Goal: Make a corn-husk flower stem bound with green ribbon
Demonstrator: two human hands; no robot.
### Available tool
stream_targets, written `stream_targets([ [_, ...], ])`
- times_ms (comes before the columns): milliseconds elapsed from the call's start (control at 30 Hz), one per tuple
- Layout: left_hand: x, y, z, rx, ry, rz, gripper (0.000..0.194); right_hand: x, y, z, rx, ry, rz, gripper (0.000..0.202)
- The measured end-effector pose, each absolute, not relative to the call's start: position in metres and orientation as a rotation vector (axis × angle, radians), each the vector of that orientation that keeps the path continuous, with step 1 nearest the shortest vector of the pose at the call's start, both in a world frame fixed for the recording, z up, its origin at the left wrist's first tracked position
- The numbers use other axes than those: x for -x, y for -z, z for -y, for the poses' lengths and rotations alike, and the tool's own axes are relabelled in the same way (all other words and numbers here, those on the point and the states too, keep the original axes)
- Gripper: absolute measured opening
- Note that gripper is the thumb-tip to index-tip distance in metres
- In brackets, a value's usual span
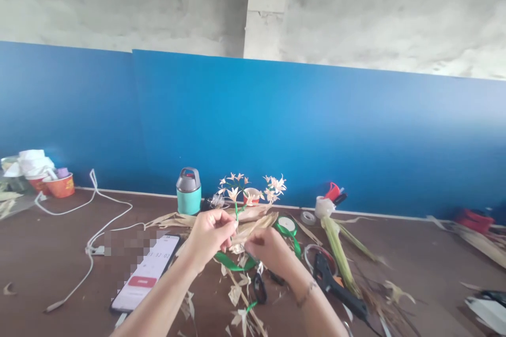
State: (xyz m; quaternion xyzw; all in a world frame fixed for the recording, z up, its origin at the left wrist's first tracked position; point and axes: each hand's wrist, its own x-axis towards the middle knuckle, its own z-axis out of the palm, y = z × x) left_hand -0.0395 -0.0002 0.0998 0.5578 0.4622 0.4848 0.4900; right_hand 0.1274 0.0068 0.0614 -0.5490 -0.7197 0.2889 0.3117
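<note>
Fingers of the left hand [213, 231] are clamping a green stem [236, 211] upright above the table [55, 237], likely keeping its pale flowers [234, 194] off the loose husks [256, 225]; the right hand [272, 247] is hovering just beside, fingers bent inward, whether meeting or gripping anything I cannot tell; behind, a teal flask [188, 201] is standing lidded, hiding its contents; rightward, a white cup [322, 208] is holding a black pen [340, 199]; far left, an orange cup [61, 188] is cradling something purple [62, 172].
</note>
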Motion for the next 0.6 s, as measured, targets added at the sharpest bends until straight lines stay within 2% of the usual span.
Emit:
stream_targets([
  [333,0.044,-0.104,0.001,-1.317,-1.226,-1.116,0.015,-0.122,-0.031,-0.001,1.674,-0.591,2.219,0.028],
  [600,0.045,-0.106,-0.001,-1.288,-1.246,-1.102,0.015,-0.115,-0.027,-0.009,1.569,-0.742,2.136,0.019],
])
